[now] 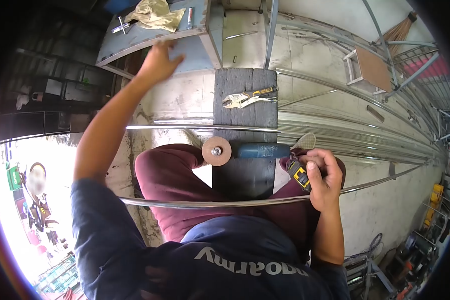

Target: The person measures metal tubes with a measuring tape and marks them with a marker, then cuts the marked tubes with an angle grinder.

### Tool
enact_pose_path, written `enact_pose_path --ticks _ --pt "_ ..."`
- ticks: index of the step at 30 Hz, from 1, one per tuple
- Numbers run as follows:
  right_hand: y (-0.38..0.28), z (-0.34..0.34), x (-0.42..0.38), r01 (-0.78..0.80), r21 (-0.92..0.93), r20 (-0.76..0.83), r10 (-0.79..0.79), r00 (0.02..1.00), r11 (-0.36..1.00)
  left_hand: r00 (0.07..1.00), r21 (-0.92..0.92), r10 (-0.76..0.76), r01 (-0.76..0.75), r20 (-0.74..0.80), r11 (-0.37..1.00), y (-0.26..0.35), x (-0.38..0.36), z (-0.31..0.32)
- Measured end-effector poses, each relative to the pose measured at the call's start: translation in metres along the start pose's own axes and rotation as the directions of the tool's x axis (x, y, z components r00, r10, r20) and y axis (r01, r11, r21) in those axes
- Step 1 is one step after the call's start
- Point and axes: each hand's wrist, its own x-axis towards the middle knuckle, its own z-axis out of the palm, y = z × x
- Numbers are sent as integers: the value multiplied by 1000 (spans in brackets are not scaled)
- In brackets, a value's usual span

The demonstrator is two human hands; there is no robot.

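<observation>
My left hand (160, 62) reaches out at the upper left, fingers apart and holding nothing, close to the edge of a blue-grey table (185, 33). In my right hand (325, 179) is a black and yellow tape measure (299, 175). Left of it, a blue angle grinder (263, 151) with a round tan disc (216, 151) lies on a dark wooden plank (245, 181). Locking pliers (245, 98) rest farther up the plank. One shiny metal rod (185, 127) crosses the plank, and another rod (210, 204) runs across in front of my body.
A tan cloth (157, 15), a metal T-shaped tool (120, 25) and a marker (190, 17) lie on the table. Long metal tubes (335, 135) cover the floor at the right. A small stool (372, 69) and a broom (401, 30) stand at the upper right.
</observation>
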Motion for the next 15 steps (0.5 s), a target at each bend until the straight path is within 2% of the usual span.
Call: enact_pose_path --ticks 2,4,6,8,9,10,15 --pt "-4 -1 -4 28 0 22 -28 999 1000 970 1 242 -242 -3 970 15 -80 -23" --pt "-11 2 -12 39 -36 13 -39 999 999 961 -189 244 -218 129 957 54 -154 -76" --pt "-8 2 -18 44 -34 24 -43 999 998 943 -131 332 -329 -1 935 65 -215 -104" --pt "-7 7 -25 62 -22 13 -61 998 998 974 -194 220 -225 -49 955 67 -273 -122" --pt "-3 8 -29 58 -16 15 -58 998 998 977 -211 175 -197 -120 957 68 -299 -126" --pt "-3 9 -34 50 -11 16 -50 999 999 969 -225 151 -194 -196 955 64 -323 -127" --pt "-11 16 -52 106 -49 41 -104 994 993 927 -265 -85 -16 -366 964 57 -419 -118"
